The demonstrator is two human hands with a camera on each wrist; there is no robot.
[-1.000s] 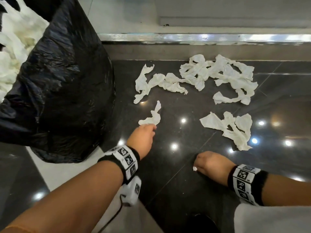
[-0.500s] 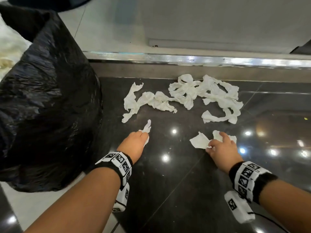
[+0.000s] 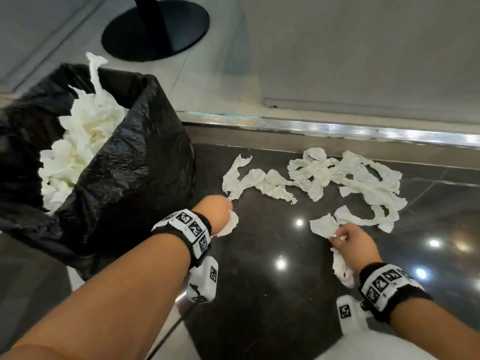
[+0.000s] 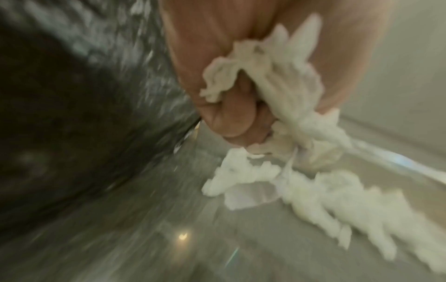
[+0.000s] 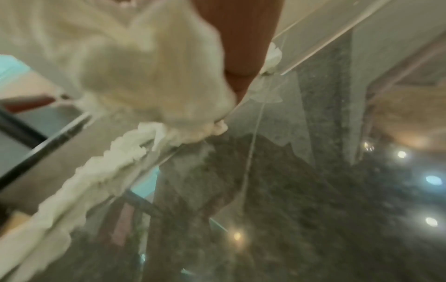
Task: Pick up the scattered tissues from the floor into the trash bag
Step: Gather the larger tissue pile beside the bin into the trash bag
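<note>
The tissues (image 3: 342, 178) are white, thin and crumpled, torn into twisted strips and ragged sheets that lie strung together on the dark floor (image 3: 259, 294) just in front of a metal strip (image 3: 337, 127); they look soft and creased, some pieces rolled almost into cords. The left hand (image 3: 217, 211) is curled into a fist, its grip closed round a wad (image 4: 277, 85) of tissue that bulges out between fingers and palm, with its knuckles right at the near end of the leftmost strip. The right hand (image 3: 353, 245) pinches a flat torn sheet (image 3: 323, 226) at its fingertips, and a bunched length hangs down below the palm. Left of both stands the bag (image 3: 124, 183), black, glossy, wrinkled plastic, its mouth open and heaped with white crumpled tissue, one strip sticking up over the rim. The floor is polished speckled stone that mirrors round ceiling lights. Beyond the strip lie pale matt tiles and a round black stand base (image 3: 155, 29). Both wrists wear black bands with square printed markers
</note>
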